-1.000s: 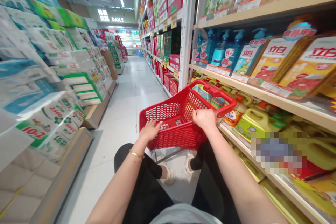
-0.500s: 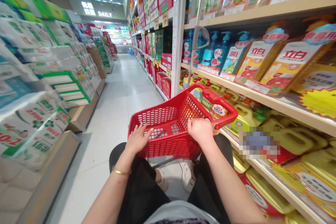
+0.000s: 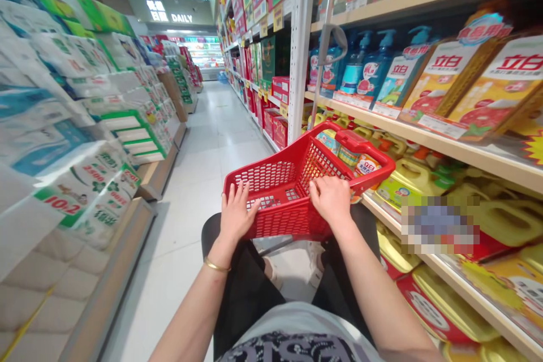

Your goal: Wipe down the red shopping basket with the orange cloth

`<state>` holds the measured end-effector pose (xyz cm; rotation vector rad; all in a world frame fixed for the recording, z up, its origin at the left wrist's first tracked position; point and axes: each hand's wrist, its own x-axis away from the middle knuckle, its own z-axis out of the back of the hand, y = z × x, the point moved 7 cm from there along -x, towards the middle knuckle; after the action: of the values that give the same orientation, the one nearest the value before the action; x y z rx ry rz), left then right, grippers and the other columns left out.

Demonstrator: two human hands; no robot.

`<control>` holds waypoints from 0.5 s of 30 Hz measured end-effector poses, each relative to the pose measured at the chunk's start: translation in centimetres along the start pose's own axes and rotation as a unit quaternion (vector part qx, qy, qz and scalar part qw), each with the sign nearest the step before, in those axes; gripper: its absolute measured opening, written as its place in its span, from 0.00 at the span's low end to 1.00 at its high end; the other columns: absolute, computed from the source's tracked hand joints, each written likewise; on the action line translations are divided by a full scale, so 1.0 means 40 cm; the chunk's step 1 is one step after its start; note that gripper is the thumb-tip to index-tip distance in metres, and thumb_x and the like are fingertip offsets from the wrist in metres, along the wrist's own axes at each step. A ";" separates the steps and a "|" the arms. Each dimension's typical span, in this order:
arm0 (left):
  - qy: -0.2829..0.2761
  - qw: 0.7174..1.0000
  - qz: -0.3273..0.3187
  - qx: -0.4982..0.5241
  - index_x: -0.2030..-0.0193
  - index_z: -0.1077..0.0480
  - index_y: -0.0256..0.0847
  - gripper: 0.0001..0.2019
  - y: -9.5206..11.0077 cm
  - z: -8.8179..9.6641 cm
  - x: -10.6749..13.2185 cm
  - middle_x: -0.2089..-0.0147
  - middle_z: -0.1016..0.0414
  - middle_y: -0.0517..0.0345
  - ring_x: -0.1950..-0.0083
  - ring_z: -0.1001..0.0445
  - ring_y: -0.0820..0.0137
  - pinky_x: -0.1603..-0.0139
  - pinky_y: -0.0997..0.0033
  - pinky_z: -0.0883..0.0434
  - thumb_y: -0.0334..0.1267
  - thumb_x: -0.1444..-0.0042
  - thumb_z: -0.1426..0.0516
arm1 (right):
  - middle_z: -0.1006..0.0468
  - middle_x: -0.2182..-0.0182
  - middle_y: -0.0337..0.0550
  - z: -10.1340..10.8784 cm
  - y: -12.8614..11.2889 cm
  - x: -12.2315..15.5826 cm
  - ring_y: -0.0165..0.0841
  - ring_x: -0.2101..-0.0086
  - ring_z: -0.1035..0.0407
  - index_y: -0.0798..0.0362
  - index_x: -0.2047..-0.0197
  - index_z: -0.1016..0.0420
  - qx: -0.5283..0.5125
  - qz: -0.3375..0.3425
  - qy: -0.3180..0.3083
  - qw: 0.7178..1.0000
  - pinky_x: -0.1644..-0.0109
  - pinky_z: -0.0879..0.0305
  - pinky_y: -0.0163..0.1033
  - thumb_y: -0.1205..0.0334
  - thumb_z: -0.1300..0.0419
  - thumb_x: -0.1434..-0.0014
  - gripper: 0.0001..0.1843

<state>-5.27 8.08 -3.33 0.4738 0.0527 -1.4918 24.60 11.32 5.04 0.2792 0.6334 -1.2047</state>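
A red plastic shopping basket with perforated walls stands in front of my knees, and its inside looks bare. My left hand lies on the near left rim with its fingers spread. At the right end of the near rim, my right hand has its fingers curled over the edge; their tips are partly hidden. The thick red handle of the basket rises just beyond my right hand. A gold bracelet circles my left wrist.
To the right, shelves hold pump bottles and yellow jugs. Stacked tissue packs line the left side on low platforms. Between them runs a pale tiled aisle. A white upright stands beyond the basket.
The view has swung slightly left, so the basket, hands and shelves sit further right in the picture. Both hands have stayed at the basket's near rim.
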 end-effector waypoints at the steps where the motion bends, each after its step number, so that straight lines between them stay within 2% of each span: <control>1: -0.002 1.000 0.004 0.001 0.16 0.52 0.45 0.39 -0.003 -0.002 0.000 0.14 0.55 0.52 0.14 0.61 0.50 0.16 0.38 0.58 0.62 0.26 0.57 | 0.14 0.55 0.52 -0.008 -0.023 0.011 0.44 0.52 0.25 0.54 0.50 0.16 -0.025 0.007 0.002 1.000 0.42 0.42 0.48 0.56 0.49 0.24 0.20; 3: -0.005 1.000 0.009 0.001 0.16 0.52 0.44 0.39 -0.006 -0.004 -0.001 0.15 0.54 0.51 0.14 0.59 0.49 0.16 0.38 0.56 0.62 0.26 0.57 | 0.17 0.43 0.54 -0.032 -0.080 0.035 0.47 0.40 0.29 0.55 0.38 0.21 -0.065 0.027 0.001 0.997 0.32 0.46 0.51 0.61 0.47 0.27 0.21; 5: -0.004 1.000 0.011 0.000 0.16 0.51 0.44 0.39 -0.008 -0.006 -0.002 0.15 0.53 0.50 0.14 0.58 0.49 0.16 0.38 0.55 0.62 0.26 0.57 | 0.23 0.34 0.55 -0.059 -0.132 0.057 0.49 0.30 0.38 0.57 0.32 0.25 -0.083 0.043 -0.005 0.996 0.26 0.51 0.53 0.62 0.46 0.28 0.25; 7: -0.005 1.000 0.016 0.000 0.17 0.50 0.43 0.39 -0.011 -0.008 -0.003 0.15 0.52 0.49 0.14 0.57 0.48 0.17 0.38 0.53 0.63 0.26 0.57 | 0.25 0.31 0.53 -0.080 -0.160 0.071 0.49 0.27 0.42 0.55 0.31 0.26 -0.092 0.059 -0.021 0.994 0.24 0.53 0.55 0.61 0.46 0.27 0.25; 9: -0.004 1.000 0.023 0.000 0.17 0.49 0.42 0.40 -0.016 -0.010 -0.003 0.15 0.51 0.47 0.14 0.55 0.48 0.17 0.38 0.51 0.63 0.26 0.58 | 0.21 0.34 0.50 -0.081 -0.150 0.078 0.46 0.29 0.37 0.49 0.33 0.24 -0.092 0.077 -0.033 0.992 0.22 0.57 0.59 0.59 0.47 0.25 0.22; 11: -0.002 1.000 0.027 -0.002 0.17 0.47 0.41 0.40 -0.020 -0.013 -0.002 0.16 0.50 0.46 0.15 0.54 0.47 0.18 0.38 0.50 0.63 0.26 0.58 | 0.20 0.36 0.49 -0.053 -0.085 0.071 0.46 0.31 0.34 0.46 0.36 0.22 -0.062 0.065 -0.016 0.996 0.21 0.67 0.69 0.57 0.48 0.24 0.20; 12: 0.000 1.000 0.027 -0.002 0.18 0.47 0.40 0.40 -0.021 -0.015 -0.002 0.16 0.49 0.45 0.15 0.53 0.47 0.18 0.38 0.49 0.63 0.26 0.58 | 0.21 0.34 0.49 -0.028 -0.034 0.063 0.48 0.30 0.36 0.45 0.38 0.21 -0.036 0.038 0.007 0.999 0.22 0.72 0.73 0.56 0.47 0.24 0.19; 13: 0.002 1.000 0.026 -0.004 0.18 0.47 0.40 0.40 -0.021 -0.018 -0.002 0.16 0.49 0.44 0.15 0.52 0.46 0.18 0.37 0.48 0.63 0.26 0.58 | 0.26 0.31 0.50 0.000 0.027 0.053 0.52 0.28 0.41 0.46 0.40 0.20 -0.006 -0.002 0.035 0.999 0.24 0.76 0.78 0.55 0.47 0.25 0.19; 15: 0.005 1.000 0.023 -0.008 0.18 0.46 0.39 0.40 -0.019 -0.021 -0.002 0.17 0.47 0.43 0.16 0.51 0.46 0.19 0.36 0.47 0.63 0.26 0.57 | 0.38 0.23 0.52 0.056 0.152 0.031 0.59 0.23 0.54 0.49 0.41 0.19 0.047 -0.100 0.093 0.990 0.27 0.76 0.84 0.56 0.47 0.27 0.20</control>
<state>-5.79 8.41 -4.27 0.4676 0.0608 -1.4420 31.20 11.32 5.31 0.4195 0.7814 -1.4133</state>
